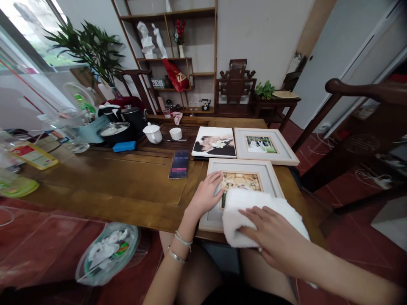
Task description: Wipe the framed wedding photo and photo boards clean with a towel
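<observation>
A framed picture point(244, 178) in a pale wooden frame with a light mat lies flat at the table's near edge. My left hand point(208, 192) rests on its left part, fingers extended and touching the glass. With my right hand point(270, 231) I grip a folded white towel point(251, 201), which covers the lower right of this frame. Just behind it lie a second framed picture point(261, 144) and a photo album point(213, 142) with a photo on its cover. To the left of the frames is a dark smartphone point(179, 164).
The wooden table point(140, 173) also bears a white lidded cup point(153, 133), a small white bowl point(176, 134), a blue box point(124, 146), a black kettle point(133, 118) and several bottles. A waste bin point(110, 254) stands below left; a dark wooden chair point(346, 144) is at right.
</observation>
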Tool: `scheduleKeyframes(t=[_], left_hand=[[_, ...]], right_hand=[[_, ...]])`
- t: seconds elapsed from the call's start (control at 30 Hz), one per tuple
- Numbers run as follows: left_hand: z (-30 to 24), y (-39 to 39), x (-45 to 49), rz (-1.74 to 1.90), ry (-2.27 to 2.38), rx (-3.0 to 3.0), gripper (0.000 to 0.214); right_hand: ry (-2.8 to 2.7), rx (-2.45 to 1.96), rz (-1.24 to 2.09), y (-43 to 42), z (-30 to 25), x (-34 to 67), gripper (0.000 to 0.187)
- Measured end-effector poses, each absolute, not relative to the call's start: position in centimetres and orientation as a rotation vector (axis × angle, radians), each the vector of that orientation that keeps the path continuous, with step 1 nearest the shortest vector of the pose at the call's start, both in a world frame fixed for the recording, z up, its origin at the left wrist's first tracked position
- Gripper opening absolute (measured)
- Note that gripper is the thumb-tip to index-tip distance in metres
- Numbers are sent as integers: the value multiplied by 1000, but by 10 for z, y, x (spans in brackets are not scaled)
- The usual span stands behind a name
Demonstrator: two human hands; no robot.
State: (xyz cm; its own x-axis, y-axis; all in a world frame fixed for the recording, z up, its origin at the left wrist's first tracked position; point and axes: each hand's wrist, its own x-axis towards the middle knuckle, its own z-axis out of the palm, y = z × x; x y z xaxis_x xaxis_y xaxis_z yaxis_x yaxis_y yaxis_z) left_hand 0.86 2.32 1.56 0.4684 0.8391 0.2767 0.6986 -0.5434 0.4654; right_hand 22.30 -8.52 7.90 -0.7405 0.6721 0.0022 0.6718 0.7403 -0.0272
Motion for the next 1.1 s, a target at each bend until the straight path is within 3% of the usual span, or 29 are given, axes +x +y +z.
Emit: scheduleKeyframes(t=[0.27,0.47,0.7,1.1], left_hand=[[15,23,8,721,1296,2422,49],[19,21,9,718,1306,2415,43],[22,21,10,699,1334,2426,40],[14,24,8,701,1318,2417,49]], right_hand=[[-2771,-1395,-396,12,70,253,65],[-2784,-1072,-105,56,86,210,52],[-2785,-1038,83,63,87,181,48],[-2852,-1419,-403,27,90,277,49]])
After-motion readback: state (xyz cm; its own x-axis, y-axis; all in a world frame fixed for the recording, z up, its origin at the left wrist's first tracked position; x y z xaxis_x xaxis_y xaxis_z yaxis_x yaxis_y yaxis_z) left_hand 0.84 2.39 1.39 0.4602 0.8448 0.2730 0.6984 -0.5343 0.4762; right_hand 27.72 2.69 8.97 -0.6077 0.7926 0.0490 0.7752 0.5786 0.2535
